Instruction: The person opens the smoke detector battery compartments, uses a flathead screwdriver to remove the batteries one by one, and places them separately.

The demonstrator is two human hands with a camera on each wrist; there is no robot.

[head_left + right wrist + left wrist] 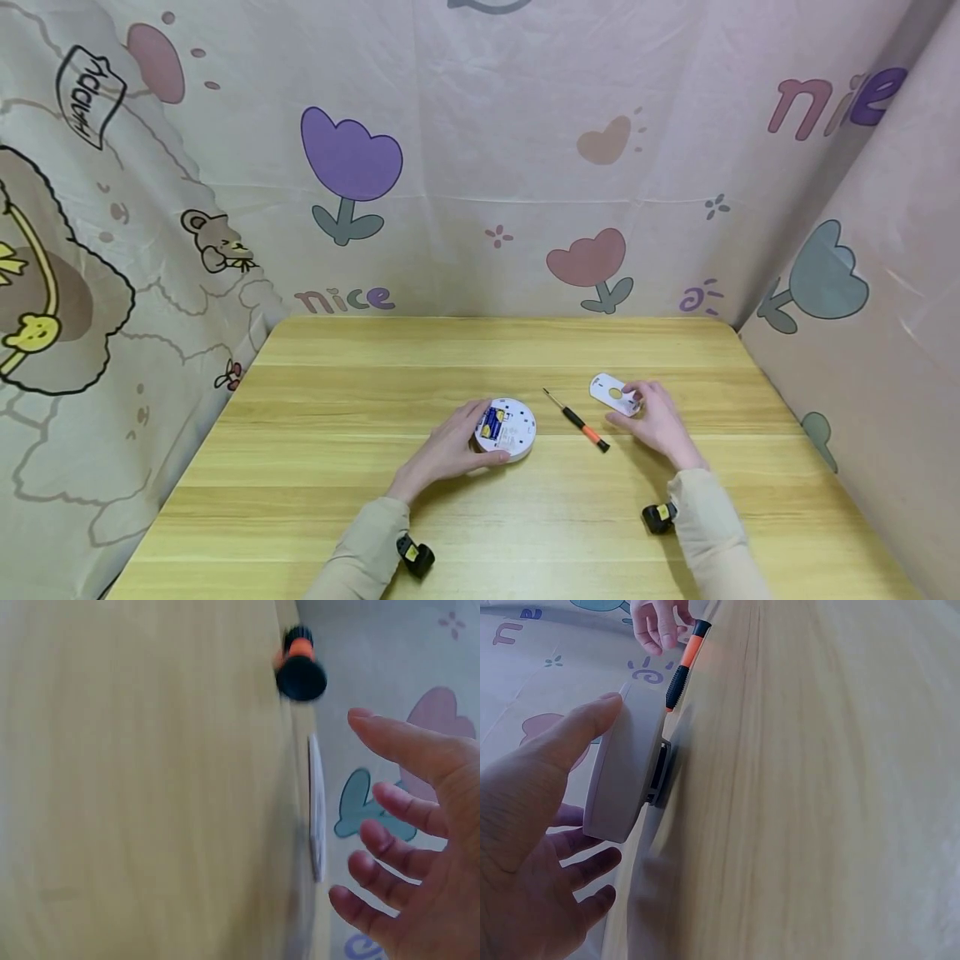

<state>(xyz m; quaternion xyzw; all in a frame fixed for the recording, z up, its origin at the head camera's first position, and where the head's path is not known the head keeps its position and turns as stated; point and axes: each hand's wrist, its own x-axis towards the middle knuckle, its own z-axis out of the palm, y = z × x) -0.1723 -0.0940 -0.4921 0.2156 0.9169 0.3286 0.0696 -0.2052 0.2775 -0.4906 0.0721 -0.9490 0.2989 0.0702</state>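
My left hand (453, 446) grips a round white smoke alarm (516, 429) by its edge, thumb along the near side. Blue-and-yellow batteries (492, 423) show in the alarm's upward face. In the left wrist view the alarm (622, 769) is seen edge-on, with a small raised part facing the table. Over the near end of a flat white mounting plate (606, 392), which has a round hole, is my right hand (656, 419). The right wrist view shows its fingers spread and apart from the plate (316, 814).
Between the hands a screwdriver (583, 427) with a black and orange handle lies slantwise on the wooden table (337, 417). A printed cloth (480, 167) hangs behind the table's back edge and along both sides.
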